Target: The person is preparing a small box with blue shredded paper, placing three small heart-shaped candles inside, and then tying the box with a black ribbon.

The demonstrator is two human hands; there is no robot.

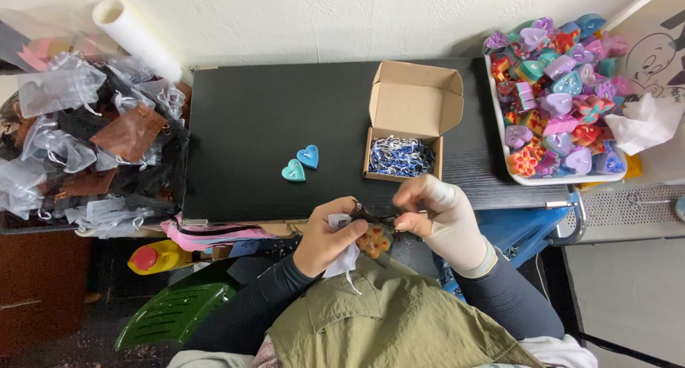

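Note:
My left hand grips a small sheer pouch with an orange shaped candle inside, plus a bit of white fabric hanging below. My right hand, in a pale glove, pinches the pouch's top edge or drawstring from the right. Both hands are over my lap at the near edge of the black table. Two heart-shaped candles, one teal and one blue, lie on the table ahead of my left hand. An open cardboard box with blue and white shredded paper stands just beyond my right hand.
A white tray heaped with several colourful shaped candles stands at the right. A pile of sheer white, black and brown pouches fills the left, with a white roll behind it. White tissue lies at the far right.

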